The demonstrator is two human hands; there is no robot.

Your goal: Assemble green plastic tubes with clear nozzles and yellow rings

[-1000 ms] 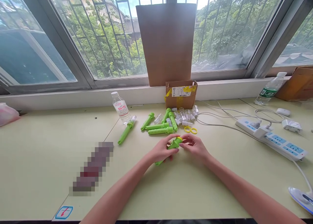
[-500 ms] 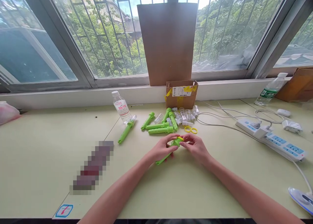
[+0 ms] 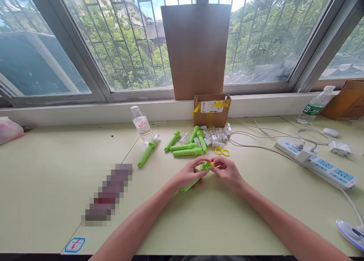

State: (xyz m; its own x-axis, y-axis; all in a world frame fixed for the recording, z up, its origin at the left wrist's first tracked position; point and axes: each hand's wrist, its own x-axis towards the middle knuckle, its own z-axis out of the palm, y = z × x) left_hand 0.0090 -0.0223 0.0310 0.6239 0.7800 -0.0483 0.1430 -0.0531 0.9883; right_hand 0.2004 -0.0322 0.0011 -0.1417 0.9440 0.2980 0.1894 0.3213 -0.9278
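My left hand (image 3: pixel 190 173) is closed round a green plastic tube (image 3: pixel 189 187), which slants from lower left to upper right. At the tube's upper end, my right hand (image 3: pixel 226 170) pinches a yellow ring (image 3: pixel 211 164), partly covered by the fingers. Just beyond the hands lie two loose yellow rings (image 3: pixel 218 151) and several green tubes (image 3: pixel 187 151). Clear small bottles (image 3: pixel 212 132) lie in a cluster behind them. To the left, another green tube (image 3: pixel 146 156) has a clear piece on its upper end.
A cardboard box (image 3: pixel 212 111) stands at the sill, with a water bottle (image 3: pixel 141 125) left of it. At right are a power strip (image 3: pixel 315 160), cables and a second bottle (image 3: pixel 316 105). A blurred-out object (image 3: pixel 109 192) lies on the table (image 3: pixel 42 185) at left.
The yellow ring at the tube's end has shifted slightly under my right fingers, and less of it shows. Both hands stay nearly in place.
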